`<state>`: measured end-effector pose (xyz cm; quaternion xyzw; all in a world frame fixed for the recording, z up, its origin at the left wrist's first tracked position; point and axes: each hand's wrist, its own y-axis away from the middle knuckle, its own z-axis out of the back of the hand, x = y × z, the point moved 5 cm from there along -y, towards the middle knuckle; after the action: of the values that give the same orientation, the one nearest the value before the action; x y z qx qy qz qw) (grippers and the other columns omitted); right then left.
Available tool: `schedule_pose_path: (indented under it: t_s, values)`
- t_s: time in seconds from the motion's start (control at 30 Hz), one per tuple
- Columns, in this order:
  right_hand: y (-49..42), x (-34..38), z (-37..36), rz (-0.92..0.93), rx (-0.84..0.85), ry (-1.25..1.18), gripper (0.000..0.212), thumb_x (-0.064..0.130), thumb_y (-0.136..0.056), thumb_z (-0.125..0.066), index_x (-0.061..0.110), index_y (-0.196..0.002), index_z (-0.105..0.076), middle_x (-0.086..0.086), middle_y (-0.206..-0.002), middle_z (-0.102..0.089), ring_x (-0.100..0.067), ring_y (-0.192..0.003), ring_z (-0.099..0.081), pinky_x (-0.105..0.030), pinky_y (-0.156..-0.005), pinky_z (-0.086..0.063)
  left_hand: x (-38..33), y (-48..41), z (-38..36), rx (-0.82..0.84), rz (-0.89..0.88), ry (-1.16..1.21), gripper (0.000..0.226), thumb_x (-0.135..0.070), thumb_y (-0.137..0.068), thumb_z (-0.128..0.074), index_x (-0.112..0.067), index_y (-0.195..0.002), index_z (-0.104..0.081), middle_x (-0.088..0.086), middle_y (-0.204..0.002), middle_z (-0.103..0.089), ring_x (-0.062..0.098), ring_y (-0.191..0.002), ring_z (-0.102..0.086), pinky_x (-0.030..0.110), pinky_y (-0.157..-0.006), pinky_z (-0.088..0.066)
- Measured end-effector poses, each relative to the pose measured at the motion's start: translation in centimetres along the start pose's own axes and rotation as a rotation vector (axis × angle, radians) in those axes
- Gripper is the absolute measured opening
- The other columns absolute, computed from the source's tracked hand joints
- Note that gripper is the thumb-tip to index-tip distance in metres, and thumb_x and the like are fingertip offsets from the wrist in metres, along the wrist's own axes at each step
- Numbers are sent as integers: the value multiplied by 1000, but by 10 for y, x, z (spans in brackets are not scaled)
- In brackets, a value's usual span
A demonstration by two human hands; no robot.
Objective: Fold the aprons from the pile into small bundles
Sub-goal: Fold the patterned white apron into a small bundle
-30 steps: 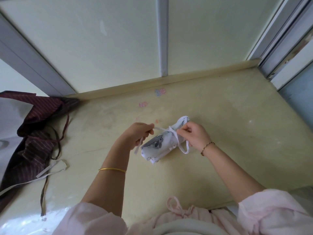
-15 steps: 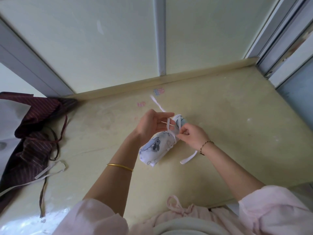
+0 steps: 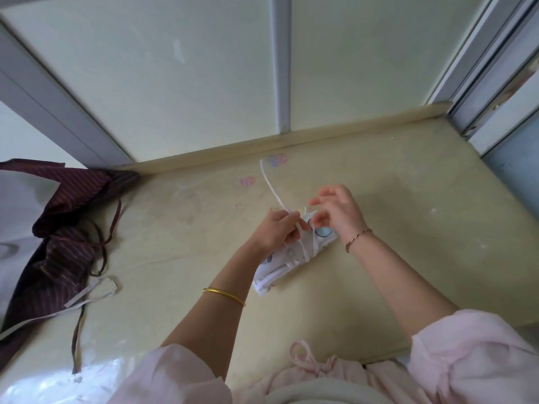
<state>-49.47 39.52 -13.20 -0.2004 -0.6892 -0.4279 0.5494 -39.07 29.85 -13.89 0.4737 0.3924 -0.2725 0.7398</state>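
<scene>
Rolled white printed apron bundle [image 3: 277, 266] — left hand [image 3: 272, 231] grip clamped on thin white tie [image 3: 269, 188], right hand [image 3: 341, 212] grip apart — slack could unroll it.

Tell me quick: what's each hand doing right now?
Left hand: gripping the white apron strap.
Right hand: loosely curled over the rolled apron bundle; grip cannot be told.

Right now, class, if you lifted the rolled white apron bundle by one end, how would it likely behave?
Probably floppy and light: the apron bundle is thin rolled cloth. It may loosen, since the strap held by the left hand looks untied.
</scene>
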Motion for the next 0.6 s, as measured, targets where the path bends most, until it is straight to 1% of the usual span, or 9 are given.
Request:
schedule_pose_path:
  t_s: [0.07, 0.13, 0.2, 0.27, 0.3, 0.37, 0.47, 0.5, 0.6]
  values:
    - [5, -10, -13, -2, 200, 282, 29, -12, -86, -34, 11, -100, -47, -12, -95, -62, -12, -39, -53, -22, -39, -44, 1, 3, 0, -15, 8, 45, 35, -29, -101, -39, -7, -90, -64, 1, -66, -54, 4, -42, -42, 16, -39, -32]
    - [10, -18, -22, 9, 349, 470, 32, -9, -86, -37, 12, -106, -47, -13, -92, -65, -19, -46, -56, -24, -41, -47, 0, 5, 0, -33, -2, 71, 32, -26, -101, -39, -4, -92, -60, 2, -67, -52, -1, -34, -40, 11, -35, -29]
    - [8, -20, -22, 66, 306, 527, 28, -5, -85, -45, 14, -104, -50, -15, -87, -64, -24, -54, -58, -28, -45, -50, 0, 4, 1, -61, -22, 108, 29, -22, -101, -39, -3, -95, -60, 3, -66, -52, -1, -35, -41, 9, -36, -30]
    - [6, -17, -18, 176, 197, 531, 24, -1, -83, -57, 18, -97, -50, -7, -79, -58, -19, -61, -56, -31, -56, -51, 4, 3, 4, -134, -27, 158, 23, -19, -100, -42, -5, -97, -61, 3, -63, -52, 3, -43, -46, 12, -42, -36]
    - [7, -17, -18, 235, 167, 545, 24, 4, -82, -63, 18, -95, -49, -3, -75, -55, -14, -61, -53, -29, -60, -48, 6, 2, 6, -184, -27, 168, 21, -18, -99, -44, -7, -96, -62, 3, -63, -53, 6, -47, -47, 16, -46, -38]
    - [11, -19, -19, 314, 149, 588, 26, 13, -81, -70, 15, -94, -48, 4, -72, -51, -6, -59, -48, -22, -61, -43, 10, -2, 10, -265, -29, 142, 19, -17, -97, -49, -10, -88, -64, 1, -61, -54, 10, -47, -47, 21, -50, -40]
    - [17, -18, -25, 467, 121, 774, 14, 15, -85, -64, 14, -91, -52, 3, -82, -54, -16, -68, -52, -31, -62, -44, 10, -5, 12, -298, -24, 98, 21, -15, -94, -54, -14, -75, -63, 0, -54, -55, 8, -40, -46, 20, -45, -39]
    - [20, -17, -28, 530, 106, 866, 9, 15, -86, -62, 14, -91, -54, 2, -84, -54, -19, -72, -52, -31, -62, -42, 10, -6, 12, -304, -19, 95, 20, -14, -93, -57, -13, -74, -63, 1, -53, -55, 8, -39, -47, 21, -45, -40]
    - [26, -17, -34, 654, 41, 1056, 9, 16, -83, -63, 15, -92, -64, -2, -84, -59, -23, -79, -55, -31, -60, -42, 10, -8, 14, -323, -13, 93, 15, -11, -89, -61, 0, -80, -64, 5, -56, -58, 7, -35, -49, 23, -46, -40]
